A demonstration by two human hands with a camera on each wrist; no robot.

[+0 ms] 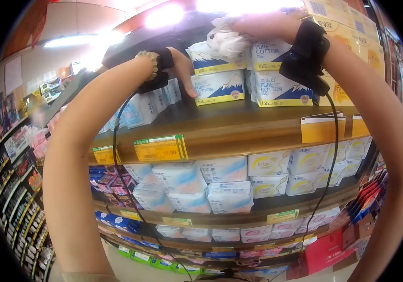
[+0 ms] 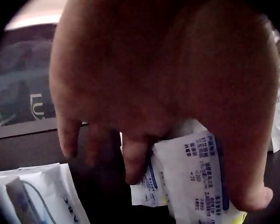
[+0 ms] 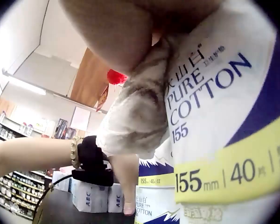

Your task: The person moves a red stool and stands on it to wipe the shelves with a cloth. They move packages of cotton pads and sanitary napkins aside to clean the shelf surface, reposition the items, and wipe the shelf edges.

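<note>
Both my arms reach up to the top shelf. My right hand (image 1: 262,23) grips a crumpled white cloth (image 1: 227,40) and holds it against the top of stacked "Pure Cotton" packs (image 1: 218,87). In the right wrist view the greyish cloth (image 3: 140,107) is bunched under my right hand (image 3: 126,32), pressed on a white, blue and yellow pack (image 3: 224,107). My left hand (image 1: 180,66) hangs with straight fingers pointing down beside the left pack, holding nothing. The left wrist view shows that hand (image 2: 154,84) relaxed above a white pack (image 2: 196,172).
A brown wooden shelf (image 1: 220,127) carries yellow price tags (image 1: 160,148). Lower shelves hold several white and blue packs (image 1: 201,183). Yellow boxes (image 1: 347,28) stand at top right. Another aisle of shelves (image 1: 18,188) runs along the left. ABC packs (image 3: 91,198) stand farther along the top shelf.
</note>
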